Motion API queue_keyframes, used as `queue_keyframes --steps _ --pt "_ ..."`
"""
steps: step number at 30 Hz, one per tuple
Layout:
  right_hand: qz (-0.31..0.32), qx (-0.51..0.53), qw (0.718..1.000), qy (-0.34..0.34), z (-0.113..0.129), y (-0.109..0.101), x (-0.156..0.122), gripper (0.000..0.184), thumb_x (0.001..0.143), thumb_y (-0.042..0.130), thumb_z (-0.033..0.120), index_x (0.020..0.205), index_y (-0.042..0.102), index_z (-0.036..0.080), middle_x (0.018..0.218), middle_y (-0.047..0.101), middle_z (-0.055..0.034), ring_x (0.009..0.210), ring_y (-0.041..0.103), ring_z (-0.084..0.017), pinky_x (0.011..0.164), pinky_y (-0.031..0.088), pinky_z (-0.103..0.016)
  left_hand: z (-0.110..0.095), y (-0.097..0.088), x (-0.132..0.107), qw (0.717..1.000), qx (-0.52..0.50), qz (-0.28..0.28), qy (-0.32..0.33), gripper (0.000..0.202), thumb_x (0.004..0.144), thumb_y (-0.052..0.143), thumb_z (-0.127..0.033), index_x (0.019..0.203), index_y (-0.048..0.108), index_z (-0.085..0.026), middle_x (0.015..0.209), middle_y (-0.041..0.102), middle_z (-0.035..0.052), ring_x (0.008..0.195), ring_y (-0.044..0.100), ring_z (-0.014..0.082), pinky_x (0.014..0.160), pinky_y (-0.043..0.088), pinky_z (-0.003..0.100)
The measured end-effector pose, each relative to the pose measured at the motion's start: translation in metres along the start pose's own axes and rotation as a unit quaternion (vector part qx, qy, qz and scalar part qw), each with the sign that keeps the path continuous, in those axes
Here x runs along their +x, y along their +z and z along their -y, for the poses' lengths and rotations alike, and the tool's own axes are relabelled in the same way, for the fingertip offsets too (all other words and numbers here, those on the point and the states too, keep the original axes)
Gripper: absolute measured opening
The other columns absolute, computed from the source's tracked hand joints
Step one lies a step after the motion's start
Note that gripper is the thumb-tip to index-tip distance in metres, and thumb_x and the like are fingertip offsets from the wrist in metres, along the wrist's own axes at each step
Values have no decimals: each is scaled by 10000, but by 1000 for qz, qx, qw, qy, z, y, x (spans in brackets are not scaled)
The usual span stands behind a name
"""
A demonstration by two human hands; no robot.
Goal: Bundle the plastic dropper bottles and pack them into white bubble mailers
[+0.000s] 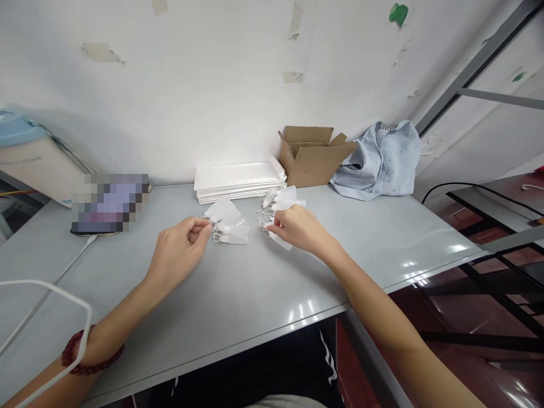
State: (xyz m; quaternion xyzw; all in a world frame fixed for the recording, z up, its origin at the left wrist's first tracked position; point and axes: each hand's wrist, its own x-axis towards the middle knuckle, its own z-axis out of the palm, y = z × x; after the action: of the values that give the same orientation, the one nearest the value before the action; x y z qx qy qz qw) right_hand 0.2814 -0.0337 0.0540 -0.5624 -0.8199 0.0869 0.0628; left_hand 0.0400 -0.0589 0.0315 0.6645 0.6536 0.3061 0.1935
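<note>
Two small heaps of white paper tags with string loops lie on the grey table (pixel 238 294). My left hand (pixel 181 252) is closed in a pinch at the edge of the left heap of tags (pixel 227 224), holding a tag's string between thumb and finger. My right hand (pixel 297 226) is curled over the right heap of tags (pixel 280 204), with its fingers shut on one white tag that sticks out below the knuckles.
A stack of flat white cards (pixel 238 181) lies against the wall behind the tags. Beside it stands an open cardboard box (pixel 312 156), then a light blue cloth bag (pixel 382 161). A phone (pixel 108 204) on a white cable rests at the left.
</note>
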Motion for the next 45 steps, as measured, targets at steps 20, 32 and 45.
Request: queue_keyframes --steps 20,32,45 --pt "90 4 994 -60 5 5 -4 131 787 538 275 735 559 156 677 556 -63 599 435 -149 538 205 -277 5 2 3 993 16 118 7 347 782 505 -490 932 635 -205 723 679 14 630 604 205 601 442 296" --pt "82 -4 995 -60 9 3 -5 156 803 516 282 734 554 147 643 536 -45 543 375 -121 522 203 -269 -5 -5 7 977 -89 141 -135 359 730 575 -458 489 528 -196 367 394 -47 418 370 116 460 302 237" --pt "19 94 990 -100 8 6 -5 139 811 536 275 765 571 149 698 550 -19 627 439 -117 558 262 -243 4 -4 7 995 68 33 -59 450 814 463 -445 437 440 -201 430 274 -44 462 292 122 494 227 271"
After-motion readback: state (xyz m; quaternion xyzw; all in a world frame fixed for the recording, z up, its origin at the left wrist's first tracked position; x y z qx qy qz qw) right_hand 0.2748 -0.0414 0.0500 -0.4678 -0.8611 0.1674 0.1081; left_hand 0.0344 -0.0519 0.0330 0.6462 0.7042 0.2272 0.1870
